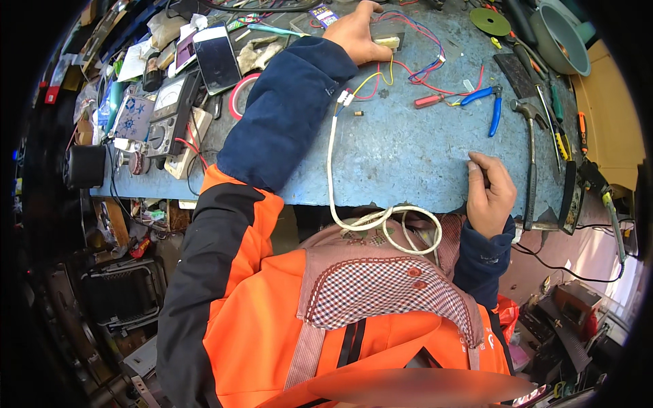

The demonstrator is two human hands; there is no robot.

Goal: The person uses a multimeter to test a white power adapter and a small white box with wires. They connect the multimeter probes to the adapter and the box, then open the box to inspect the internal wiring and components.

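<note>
Left hand (355,35): thumb and forefinger spread around the pale block (388,43), perhaps steadying it; any grip we cannot tell.
Right hand (491,194): half-curled at the bench (408,156) edge, nothing held that we see.
White cable (332,156): slack looped over the apron (388,285), probably for its length.
Pliers (495,112): near the screwdriver (428,100), we suppose for reach.
Hidden: left palm's underside; wire ends we cannot trace.

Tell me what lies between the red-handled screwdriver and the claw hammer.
The head view shows blue-handled pliers, handles spread apart, on the bench between the red-handled screwdriver and the claw hammer.
</note>
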